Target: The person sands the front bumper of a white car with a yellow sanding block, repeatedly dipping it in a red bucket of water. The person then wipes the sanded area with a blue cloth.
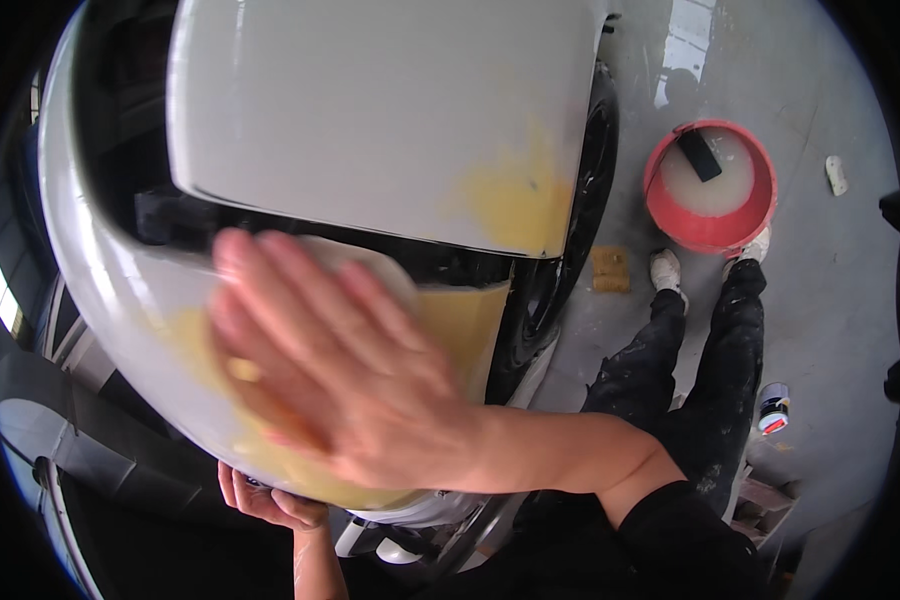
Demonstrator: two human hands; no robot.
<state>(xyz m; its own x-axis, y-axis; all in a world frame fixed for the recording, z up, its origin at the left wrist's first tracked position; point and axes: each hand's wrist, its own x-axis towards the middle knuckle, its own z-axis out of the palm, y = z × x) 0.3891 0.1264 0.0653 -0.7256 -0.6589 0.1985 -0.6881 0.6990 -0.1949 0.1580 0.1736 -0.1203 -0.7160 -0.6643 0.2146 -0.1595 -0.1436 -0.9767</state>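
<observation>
My right hand (352, 375) is spread flat over a curved white car body panel (142, 285) with yellow body filler on it. The hand is blurred and seems to press a pale rounded sanding pad (381, 266), with a brownish edge along the thumb side; most of it is covered by the hand. Lower down, my left hand (270, 499) touches the panel's bottom edge with fingers bent; whether it grips that edge is unclear. Across a black gap lies another white panel (375, 112), with a yellow filler patch (517, 195) at its corner.
On the grey floor (817, 300) stands a red bucket (664, 202) of cloudy liquid with a black block (697, 156) in it. A brown sheet (610, 268), apparently sandpaper, lies near my shoes (666, 268). A can (773, 409) and a small white object (836, 175) are farther right.
</observation>
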